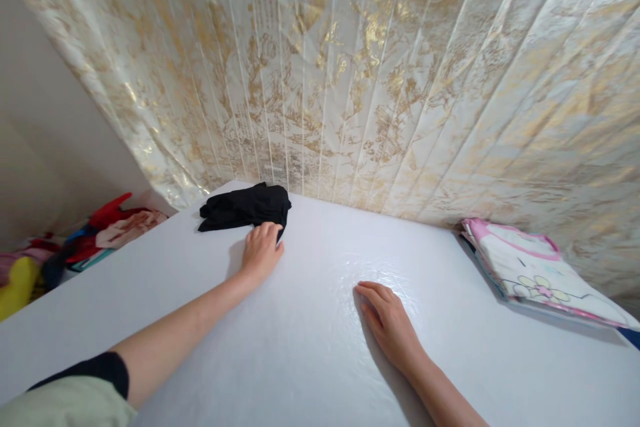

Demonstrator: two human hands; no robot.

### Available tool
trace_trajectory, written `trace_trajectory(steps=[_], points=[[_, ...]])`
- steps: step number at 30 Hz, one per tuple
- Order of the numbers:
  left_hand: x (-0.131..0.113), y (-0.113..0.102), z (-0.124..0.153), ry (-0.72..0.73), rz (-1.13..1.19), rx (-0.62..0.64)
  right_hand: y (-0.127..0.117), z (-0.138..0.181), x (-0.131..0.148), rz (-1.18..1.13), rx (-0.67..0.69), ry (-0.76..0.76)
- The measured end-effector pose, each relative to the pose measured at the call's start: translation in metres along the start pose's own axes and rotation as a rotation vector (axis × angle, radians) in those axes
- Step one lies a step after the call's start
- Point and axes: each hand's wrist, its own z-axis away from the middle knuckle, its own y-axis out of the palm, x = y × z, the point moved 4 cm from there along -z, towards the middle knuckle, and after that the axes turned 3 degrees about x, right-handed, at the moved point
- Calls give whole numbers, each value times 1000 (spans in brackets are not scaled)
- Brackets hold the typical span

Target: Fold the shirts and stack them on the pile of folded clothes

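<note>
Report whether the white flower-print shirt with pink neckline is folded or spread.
Folded: the white shirt lies in a compact bundle atop other fabric.

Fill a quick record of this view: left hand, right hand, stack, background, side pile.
left hand: at the right end of the black cloth; grip unclear
right hand: over the white table, holding nothing
stack: folded clothes, far right
background: gold-patterned curtain
side pile: mixed clothes, beyond the table's left edge
</note>
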Motion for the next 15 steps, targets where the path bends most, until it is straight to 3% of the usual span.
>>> trace_trajectory(steps=[2,4,7,10,15], points=[[36,-7,-1,-126,-102,20,-1,0,0,-4,-1,-7],[57,-10,0,-165,-84,68,-1,-1,-1,-5,-1,-11],[51,-7,5,-114,17,90,-1,-1,-1,-1,-1,-15],[6,5,14,-28,94,121,0,0,0,9,-12,-23],[-106,24,45,196,342,279,-2,3,4,8,-46,-33]])
